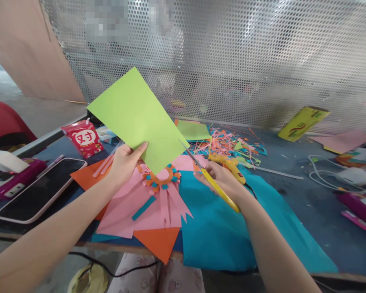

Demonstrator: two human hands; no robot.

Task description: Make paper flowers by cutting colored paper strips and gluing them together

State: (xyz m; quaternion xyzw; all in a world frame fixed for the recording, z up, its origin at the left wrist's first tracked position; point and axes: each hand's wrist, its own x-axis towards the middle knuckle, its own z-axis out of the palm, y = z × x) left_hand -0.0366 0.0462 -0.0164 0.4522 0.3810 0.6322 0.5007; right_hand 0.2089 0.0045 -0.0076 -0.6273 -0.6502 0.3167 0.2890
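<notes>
My left hand [126, 160] pinches the lower edge of a light green paper sheet [140, 118], which is raised and tilted above the table. In my right hand [219, 179] are scissors with yellow handles [221, 191]; their blades point up and left at the sheet's right corner. Whether the blades have the paper between them is too small to tell. Below the sheet, a ring of orange and blue paper tabs [161, 179] with pink tails lies on pink paper [118, 215]. Blue-green paper [216, 232] is spread under my right hand.
A yellow glue gun [232, 165] lies just behind my right hand. Paper shreds [228, 142] are heaped near the metal mesh [216, 61]. A phone [42, 189] and a red carton [83, 138] stand left; a yellow roll [303, 123] and white cable [320, 179] are right.
</notes>
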